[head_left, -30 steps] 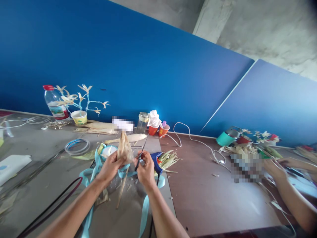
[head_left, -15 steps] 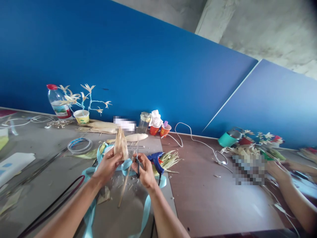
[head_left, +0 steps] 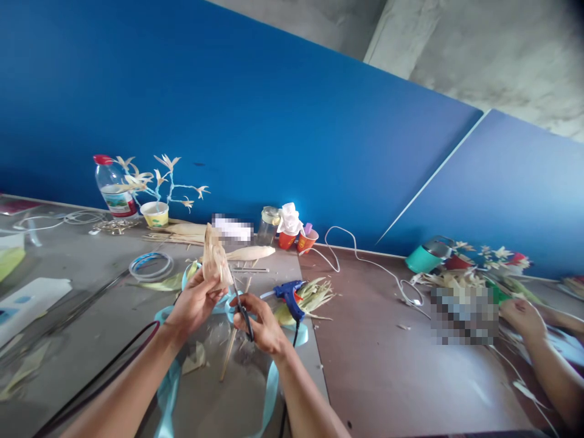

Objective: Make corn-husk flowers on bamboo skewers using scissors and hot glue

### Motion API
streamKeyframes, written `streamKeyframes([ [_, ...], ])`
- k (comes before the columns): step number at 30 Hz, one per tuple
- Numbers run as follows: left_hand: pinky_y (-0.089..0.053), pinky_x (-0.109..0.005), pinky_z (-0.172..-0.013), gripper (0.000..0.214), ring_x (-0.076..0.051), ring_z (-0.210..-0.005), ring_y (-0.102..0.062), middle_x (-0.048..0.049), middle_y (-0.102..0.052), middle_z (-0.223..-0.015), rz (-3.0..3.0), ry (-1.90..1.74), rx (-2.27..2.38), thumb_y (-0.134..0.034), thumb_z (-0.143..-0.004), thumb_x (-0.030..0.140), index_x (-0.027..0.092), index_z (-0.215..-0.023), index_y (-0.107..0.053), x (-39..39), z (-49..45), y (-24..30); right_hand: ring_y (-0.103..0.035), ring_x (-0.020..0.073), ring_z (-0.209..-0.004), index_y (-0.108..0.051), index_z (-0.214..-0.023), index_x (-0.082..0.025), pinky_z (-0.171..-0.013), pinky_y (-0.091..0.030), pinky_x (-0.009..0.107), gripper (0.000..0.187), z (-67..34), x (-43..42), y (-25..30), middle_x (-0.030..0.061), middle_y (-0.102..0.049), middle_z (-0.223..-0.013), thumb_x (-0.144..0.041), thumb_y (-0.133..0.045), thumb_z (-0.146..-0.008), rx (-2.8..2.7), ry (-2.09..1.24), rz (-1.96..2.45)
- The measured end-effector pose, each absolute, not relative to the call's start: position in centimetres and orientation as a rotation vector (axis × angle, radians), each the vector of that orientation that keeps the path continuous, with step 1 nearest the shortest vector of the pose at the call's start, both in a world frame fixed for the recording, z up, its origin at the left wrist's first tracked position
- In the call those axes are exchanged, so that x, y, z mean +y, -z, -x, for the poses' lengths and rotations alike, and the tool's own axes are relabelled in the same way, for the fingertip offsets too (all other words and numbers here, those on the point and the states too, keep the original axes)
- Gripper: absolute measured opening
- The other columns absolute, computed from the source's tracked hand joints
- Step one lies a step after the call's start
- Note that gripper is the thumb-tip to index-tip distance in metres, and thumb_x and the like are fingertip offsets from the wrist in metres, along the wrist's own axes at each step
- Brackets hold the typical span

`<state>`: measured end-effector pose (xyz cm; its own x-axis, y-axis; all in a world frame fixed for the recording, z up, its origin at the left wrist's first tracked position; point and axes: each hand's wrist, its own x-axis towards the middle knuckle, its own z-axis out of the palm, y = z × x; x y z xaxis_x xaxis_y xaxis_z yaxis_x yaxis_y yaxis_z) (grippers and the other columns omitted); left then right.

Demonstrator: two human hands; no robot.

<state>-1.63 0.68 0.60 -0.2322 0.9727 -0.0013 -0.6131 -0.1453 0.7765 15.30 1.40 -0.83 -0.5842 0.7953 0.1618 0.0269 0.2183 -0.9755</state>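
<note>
In the head view my left hand is closed around the lower end of a dry, pale corn husk, which stands upright from the fingers. My right hand grips a pair of scissors with dark handles. Their blades point up and left, close beside the husk's right edge; whether they touch it I cannot tell. Beneath the hands, light-blue ribbon loops across the table. A thin stick lies below my right hand. Just right of that hand rests a blue glue gun against a bundle of green-white husk strips.
Behind are a husk-flower plant in a yellow cup, a red-capped bottle, a glass jar and red paper cups. A coil of tape or wire lies left. Another person's hand works at the right.
The scissors have tilted left, bringing their blades to the husk's edge. My left hand and the husk have shifted slightly left. The glue gun shows more fully.
</note>
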Motion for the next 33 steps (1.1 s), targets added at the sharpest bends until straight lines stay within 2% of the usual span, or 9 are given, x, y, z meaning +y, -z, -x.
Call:
streamKeyframes([
  [4, -0.049, -0.021, -0.055, 0.029, -0.01, -0.058, -0.058, 0.0009, -0.064, -0.068, -0.603, -1.667, 0.812, -0.081, -0.06, 0.02, 0.018, -0.085, -0.066, 0.7, 1.7, -0.7, -0.053, 0.0162, -0.077, -0.065, -0.097, -0.018, -0.064, -0.045, 0.025, 0.042, -15.3, 1.3, 0.7, 0.003, -0.057, -0.082, -0.053, -0.063, -0.074, -1.793, -1.466, 0.73],
  [13, -0.047, -0.022, -0.056, 0.026, -0.01, -0.058, -0.057, 0.0023, -0.062, -0.066, -0.647, -1.665, 0.85, -0.08, -0.061, 0.023, 0.019, -0.082, -0.065, 0.6, 1.5, -0.8, -0.051, 0.0148, -0.068, -0.065, -0.094, -0.019, -0.059, -0.041, 0.024, 0.047, -15.0, 0.9, 0.1, 0.0007, -0.055, -0.071, -0.059, -0.062, -0.072, -1.722, -1.542, 0.687],
  [24, -0.044, -0.021, -0.055, 0.022, -0.009, -0.056, -0.053, 0.0022, -0.061, -0.065, -0.688, -1.653, 0.855, -0.078, -0.066, 0.025, 0.018, -0.08, -0.063, 0.6, 1.6, -0.7, -0.049, 0.0132, -0.065, -0.062, -0.091, -0.017, -0.06, -0.04, 0.024, 0.051, -14.9, 1.0, 0.0, 0.0005, -0.052, -0.073, -0.062, -0.066, -0.067, -1.627, -1.638, 0.717],
  [28, -0.044, -0.022, -0.053, 0.019, -0.008, -0.05, -0.048, 0.0029, -0.058, -0.059, -0.698, -1.632, 0.853, -0.077, -0.064, 0.023, 0.016, -0.073, -0.062, 0.6, 1.5, -0.7, -0.048, 0.0124, -0.061, -0.062, -0.091, -0.017, -0.058, -0.039, 0.024, 0.05, -15.1, 1.1, -0.4, -0.0001, -0.053, -0.067, -0.061, -0.065, -0.069, -1.619, -1.6, 0.719],
  [33, -0.038, -0.019, -0.046, 0.023, -0.004, -0.044, -0.036, 0.004, -0.055, -0.06, -0.664, -1.587, 0.846, -0.075, -0.061, 0.017, 0.015, -0.082, -0.066, 0.4, 1.4, -0.9, -0.048, 0.0125, -0.06, -0.063, -0.092, -0.017, -0.057, -0.039, 0.023, 0.048, -15.3, 1.2, -0.4, -0.0004, -0.054, -0.064, -0.06, -0.065, -0.071, -1.631, -1.572, 0.716],
])
